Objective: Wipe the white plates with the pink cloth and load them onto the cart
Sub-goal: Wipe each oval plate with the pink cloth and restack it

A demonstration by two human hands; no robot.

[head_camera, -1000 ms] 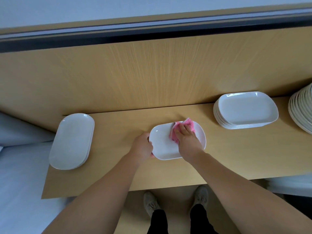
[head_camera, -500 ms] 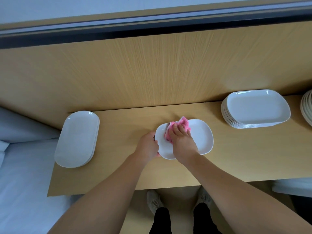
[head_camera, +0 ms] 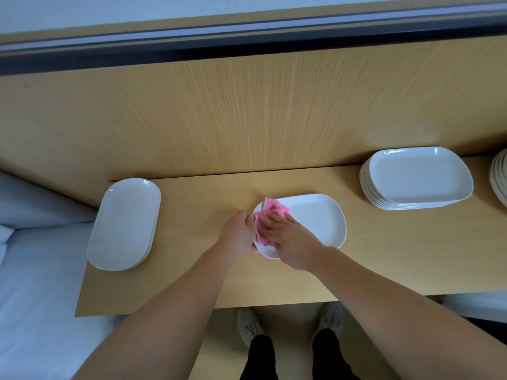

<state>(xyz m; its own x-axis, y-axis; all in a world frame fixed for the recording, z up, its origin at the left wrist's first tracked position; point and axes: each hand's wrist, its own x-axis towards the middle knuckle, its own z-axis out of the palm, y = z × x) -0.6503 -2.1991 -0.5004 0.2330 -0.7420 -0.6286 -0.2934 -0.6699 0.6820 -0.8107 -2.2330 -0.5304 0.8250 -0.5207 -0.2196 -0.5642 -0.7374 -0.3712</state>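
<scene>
A: Head view, the only one we had. What did we log for the item in hand?

B: One white rounded-rectangular ceramic plate [head_camera: 310, 220] lay flat on the light wooden shelf [head_camera: 192, 283], near its middle. The crumpled pink cloth [head_camera: 271, 212] sat on the plate's left end and spilled over the rim there.

A: Hands?

B: The left hand [head_camera: 238, 233] was curled around the plate's left rim, steadying it. A bit of cloth showed beside its fingers. The right hand [head_camera: 288, 242] lay over the cloth with fingers fairly straight, pressing it onto the plate rather than pinching it.

A: Surroundings?

B: We recorded a low stack of white oval plates [head_camera: 124, 223] at the shelf's left end, well apart from the hands. A taller stack of white rounded-rectangular plates [head_camera: 417, 178] stood to the right. A pile of pale round plates [head_camera: 499, 176] was cut by the right edge. A pale flat surface [head_camera: 33, 283] lay left of the shelf; we could not tell whether it was the cart.

A: Step?

B: We judged it to be wiping, with the cloth at the left end and the plate's right portion uncovered.

A: Next?

B: We reckoned the next move would call for sweeping the cloth rightward across the bare face while the left hand braced the rim. The plate would then need lifting with a firm grip, since glazed ware probably slips. Where to load it was unclear.
</scene>
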